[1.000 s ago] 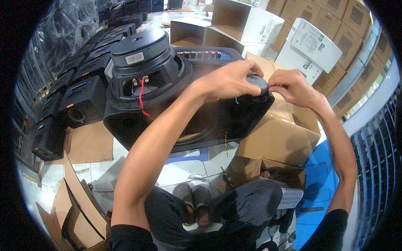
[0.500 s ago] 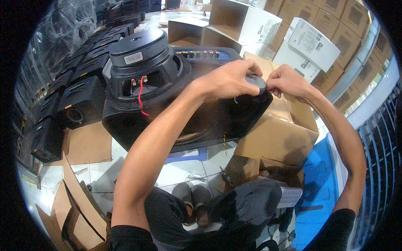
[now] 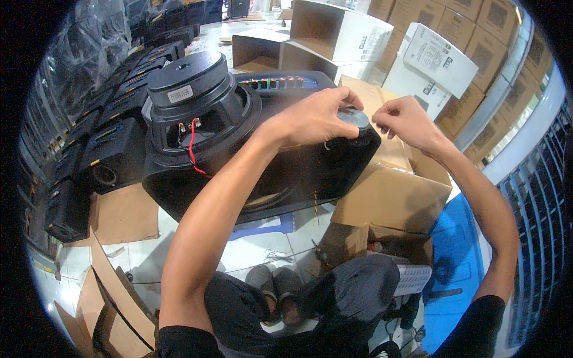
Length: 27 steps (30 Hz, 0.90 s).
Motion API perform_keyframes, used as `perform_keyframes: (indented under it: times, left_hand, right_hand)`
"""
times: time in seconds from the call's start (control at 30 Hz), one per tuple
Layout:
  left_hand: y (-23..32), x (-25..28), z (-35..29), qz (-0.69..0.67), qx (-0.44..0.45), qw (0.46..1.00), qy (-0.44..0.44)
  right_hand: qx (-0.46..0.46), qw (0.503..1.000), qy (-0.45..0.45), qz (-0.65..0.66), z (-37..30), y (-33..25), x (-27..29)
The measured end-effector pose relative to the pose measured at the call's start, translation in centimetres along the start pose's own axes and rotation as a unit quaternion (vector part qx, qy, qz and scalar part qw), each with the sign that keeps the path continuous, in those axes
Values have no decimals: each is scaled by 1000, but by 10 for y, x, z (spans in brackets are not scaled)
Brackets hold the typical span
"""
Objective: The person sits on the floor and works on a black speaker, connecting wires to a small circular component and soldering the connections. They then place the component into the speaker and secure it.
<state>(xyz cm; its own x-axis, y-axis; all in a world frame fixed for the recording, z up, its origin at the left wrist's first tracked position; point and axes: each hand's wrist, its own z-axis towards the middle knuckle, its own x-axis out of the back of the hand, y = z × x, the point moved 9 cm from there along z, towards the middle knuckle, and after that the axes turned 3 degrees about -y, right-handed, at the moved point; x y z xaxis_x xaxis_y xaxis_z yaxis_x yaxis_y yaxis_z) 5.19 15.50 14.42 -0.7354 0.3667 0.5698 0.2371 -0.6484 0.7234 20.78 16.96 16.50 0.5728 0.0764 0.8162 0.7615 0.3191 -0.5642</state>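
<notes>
My left hand [image 3: 316,116] grips a round, grey-topped speaker driver [image 3: 357,118] at the right end of a black speaker cabinet [image 3: 173,192]. Just right of that driver, my right hand [image 3: 409,122] hangs in the air, its fingertips pinched together; whether anything thin is between them I cannot make out. A large woofer [image 3: 192,89] rests magnet-up on the cabinet's left end, with a red wire [image 3: 191,146] running from its terminals down to the cabinet. Behind my left wrist, small coloured parts [image 3: 277,82] line a panel on the cabinet.
Black speaker boxes [image 3: 116,152] stand in rows at left. An opened cardboard carton [image 3: 391,197] adjoins the cabinet's right end, near a blue plastic surface [image 3: 453,256]. White cartons [image 3: 430,59] and stacked brown cartons [image 3: 471,36] fill the back right. Cardboard pieces [image 3: 119,304] lie at lower left.
My right hand has drawn a little away from the round driver, leaving a gap. My left hand keeps its grip. The whole view has shifted slightly.
</notes>
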Motion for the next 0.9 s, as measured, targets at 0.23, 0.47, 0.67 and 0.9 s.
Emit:
perform_keyframes:
  times: [0.23, 0.47, 0.67, 0.9]
  left_hand:
    - [0, -2, 1, 8, -2, 1000, -3]
    - [3, -1, 1, -9, 2, 1000, -11]
    - [3, -4, 0, -27, 7, 1000, -11]
    - [1, -4, 1, -40, 13, 999, -18]
  right_hand:
    - [149, 983, 29, -104, -23, -20, 4]
    - [110, 990, -3, -91, -7, -21, -6]
    - [20, 995, -85, -51, 8, -8, -11]
    - [-19, 987, -159, 5, 18, 0, -17]
